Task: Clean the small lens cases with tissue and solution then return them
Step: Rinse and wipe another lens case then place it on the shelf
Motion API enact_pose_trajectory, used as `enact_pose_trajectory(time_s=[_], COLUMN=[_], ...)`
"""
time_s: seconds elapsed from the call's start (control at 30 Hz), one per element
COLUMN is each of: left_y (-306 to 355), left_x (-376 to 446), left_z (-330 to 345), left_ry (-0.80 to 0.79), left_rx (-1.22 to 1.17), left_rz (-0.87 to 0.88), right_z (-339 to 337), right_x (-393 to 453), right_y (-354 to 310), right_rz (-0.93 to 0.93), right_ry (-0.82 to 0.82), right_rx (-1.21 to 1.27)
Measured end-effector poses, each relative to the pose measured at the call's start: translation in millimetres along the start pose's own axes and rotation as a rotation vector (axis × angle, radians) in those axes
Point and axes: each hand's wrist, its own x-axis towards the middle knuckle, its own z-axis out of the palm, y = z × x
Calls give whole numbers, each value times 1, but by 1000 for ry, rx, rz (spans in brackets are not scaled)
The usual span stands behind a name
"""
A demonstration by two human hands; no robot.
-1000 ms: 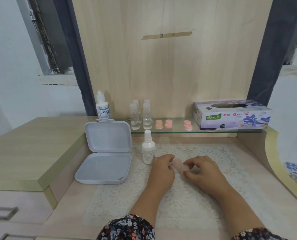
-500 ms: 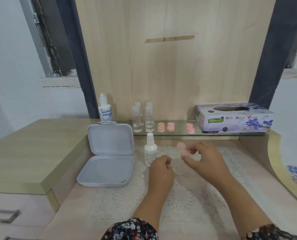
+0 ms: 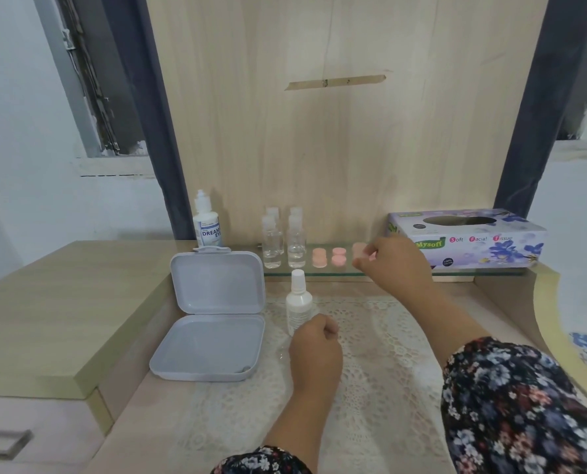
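Observation:
My right hand (image 3: 393, 265) reaches over the glass shelf (image 3: 422, 272) and pinches a small pink lens case (image 3: 360, 252) at the shelf's middle. Two more pairs of pink lens cases (image 3: 329, 257) sit on the shelf just left of it. My left hand (image 3: 314, 347) rests as a closed fist on the lace mat (image 3: 381, 336), beside the white solution bottle (image 3: 298, 302); whether it holds tissue is hidden. The purple tissue box (image 3: 470, 239) stands on the shelf at the right.
An open grey hinged box (image 3: 213, 316) lies left of the mat. Several small clear bottles (image 3: 283, 241) and a lens-solution bottle (image 3: 207, 224) stand at the shelf's left. A raised wooden counter (image 3: 63, 302) fills the left side.
My right hand lifted the pink lens case off the mat and carried it up and back to the glass shelf. My left hand stayed on the mat.

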Motion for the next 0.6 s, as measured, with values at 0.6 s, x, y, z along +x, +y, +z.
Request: enact_pose_trajectory(time_s=[0.6], left_y=[2], left_x=[-1], left_z=[-1], left_ry=[-21], left_rx=[34], left_rz=[-12], right_z=[10], right_x=[-13], right_y=[9], right_rz=[158], right_ry=[-14], right_rx=[101])
